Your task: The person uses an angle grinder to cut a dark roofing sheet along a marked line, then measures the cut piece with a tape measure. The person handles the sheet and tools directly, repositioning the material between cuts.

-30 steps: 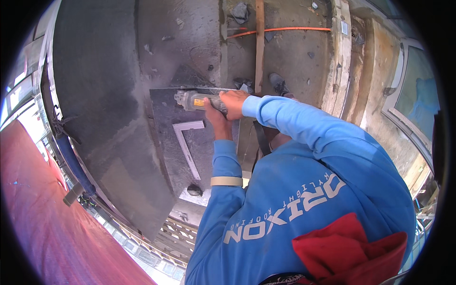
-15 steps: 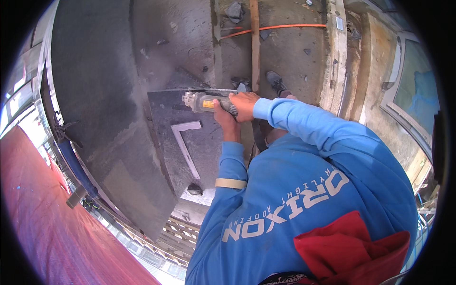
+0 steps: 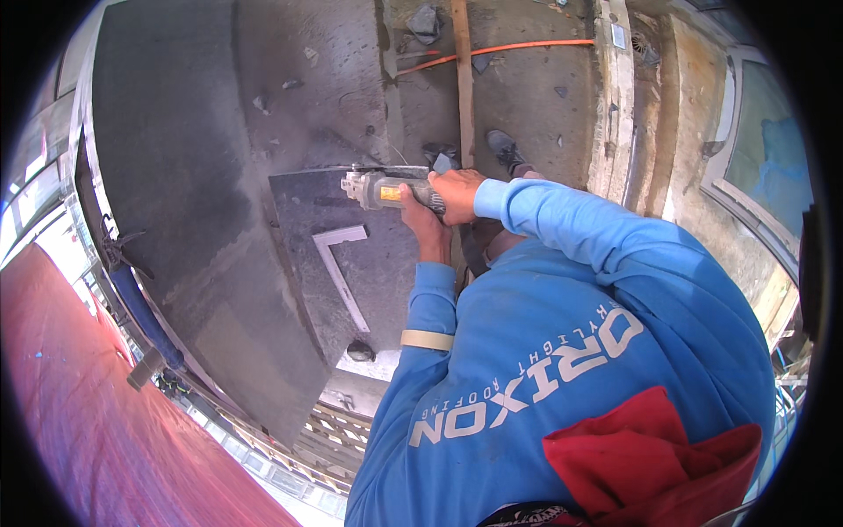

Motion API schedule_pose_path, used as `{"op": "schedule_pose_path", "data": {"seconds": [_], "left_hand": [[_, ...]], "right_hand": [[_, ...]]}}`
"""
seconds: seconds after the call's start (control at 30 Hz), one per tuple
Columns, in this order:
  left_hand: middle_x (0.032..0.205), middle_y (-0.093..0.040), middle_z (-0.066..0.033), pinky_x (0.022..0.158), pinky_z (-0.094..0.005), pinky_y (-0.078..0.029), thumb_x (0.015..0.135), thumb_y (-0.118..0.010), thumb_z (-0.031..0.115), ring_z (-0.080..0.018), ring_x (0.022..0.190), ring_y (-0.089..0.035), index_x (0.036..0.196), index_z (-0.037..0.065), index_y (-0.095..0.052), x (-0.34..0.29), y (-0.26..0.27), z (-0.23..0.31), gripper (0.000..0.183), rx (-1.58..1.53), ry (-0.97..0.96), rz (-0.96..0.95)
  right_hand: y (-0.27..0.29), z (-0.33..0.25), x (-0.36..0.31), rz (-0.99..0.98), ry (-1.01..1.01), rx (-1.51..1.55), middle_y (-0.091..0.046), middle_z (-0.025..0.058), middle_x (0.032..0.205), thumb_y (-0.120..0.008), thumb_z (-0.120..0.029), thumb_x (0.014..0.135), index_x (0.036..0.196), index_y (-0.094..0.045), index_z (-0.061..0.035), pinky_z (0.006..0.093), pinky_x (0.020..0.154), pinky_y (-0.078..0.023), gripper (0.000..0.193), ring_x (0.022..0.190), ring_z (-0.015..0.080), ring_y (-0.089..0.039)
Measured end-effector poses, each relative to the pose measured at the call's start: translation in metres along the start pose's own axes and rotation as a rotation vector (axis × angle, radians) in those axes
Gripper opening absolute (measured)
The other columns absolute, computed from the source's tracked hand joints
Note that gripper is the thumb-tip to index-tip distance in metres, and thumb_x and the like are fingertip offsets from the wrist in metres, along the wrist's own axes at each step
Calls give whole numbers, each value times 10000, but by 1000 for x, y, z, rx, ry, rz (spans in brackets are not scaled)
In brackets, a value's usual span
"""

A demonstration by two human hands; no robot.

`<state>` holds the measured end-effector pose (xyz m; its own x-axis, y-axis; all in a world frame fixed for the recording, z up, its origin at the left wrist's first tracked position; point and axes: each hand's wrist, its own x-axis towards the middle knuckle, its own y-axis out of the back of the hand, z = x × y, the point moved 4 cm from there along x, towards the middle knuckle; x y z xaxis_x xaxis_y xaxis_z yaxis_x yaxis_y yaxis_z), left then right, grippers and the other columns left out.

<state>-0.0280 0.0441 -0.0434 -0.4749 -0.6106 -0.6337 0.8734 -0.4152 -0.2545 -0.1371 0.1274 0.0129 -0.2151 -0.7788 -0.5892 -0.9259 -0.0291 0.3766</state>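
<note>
Both my hands hold a grey angle grinder point(image 3: 379, 191) level, its head pointing left. My left hand point(image 3: 425, 224) wraps the body from the near side, and my right hand point(image 3: 457, 193) closes round the rear end. The grinder's head sits at the far edge of a dark grey slab point(image 3: 307, 206), beside a pale line along that edge. Its disc is too thin to make out. On the slab, nearer to me, lies a flat L-shaped metal square point(image 3: 340, 272), touched by neither hand.
A large dark sheet point(image 3: 176, 158) covers the left side. Beyond the slab are a wooden batten point(image 3: 465, 88), an orange hose point(image 3: 518, 46) and broken pieces point(image 3: 423, 25). A shoe point(image 3: 503, 149) stands right of the batten. Red netting point(image 3: 97, 395) hangs at lower left; a window point(image 3: 764, 158) is at right.
The grinder has shifted slightly right along the slab's far edge, with both hands still on it. The whole view has moved a little. The square lies as before on the slab.
</note>
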Motion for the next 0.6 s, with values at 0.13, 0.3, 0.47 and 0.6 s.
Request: {"op": "schedule_pose_path", "data": {"seconds": [0.13, 0.3, 0.47, 0.6], "left_hand": [[1231, -631, -155, 948, -433, -557, 1073, -455, 482, -277, 1102, -665, 1340, -29, -492, -4, -1, -5, 578, 5, 1, 13], [1201, -625, -154, 905, -417, -565, 1062, -509, 472, -267, 1060, -670, 1321, -56, -496, -13, -10, -6, 588, -32, 27, 40], [1235, -626, -148, 962, -444, -549, 1075, -439, 495, -276, 1111, -660, 1349, -14, -480, -13, -6, -14, 580, 30, 36, 45], [1229, -625, -159, 952, -452, -553, 1075, -439, 491, -279, 1098, -664, 1337, -19, -479, -17, -9, -18, 574, 12, 58, 31]], "right_hand": [[-2, 6, -3, -8, -9, -2, -718, 251, 1129, -779, -162, 700, 1387, -491, 84, 467, 926, -573, 785, 1086, 390, -710], [-3, 11, -6, -5, -8, -12, -718, 258, 1118, -775, -158, 701, 1341, -514, 76, 467, 915, -574, 729, 1079, 394, -711], [-1, 15, -13, -19, -13, -1, -717, 261, 1109, -773, -158, 701, 1319, -520, 72, 469, 914, -573, 706, 1069, 401, -711], [0, 18, -18, -4, -11, -2, -717, 258, 1108, -775, -160, 703, 1300, -524, 70, 468, 915, -572, 688, 1075, 399, -709]]}}
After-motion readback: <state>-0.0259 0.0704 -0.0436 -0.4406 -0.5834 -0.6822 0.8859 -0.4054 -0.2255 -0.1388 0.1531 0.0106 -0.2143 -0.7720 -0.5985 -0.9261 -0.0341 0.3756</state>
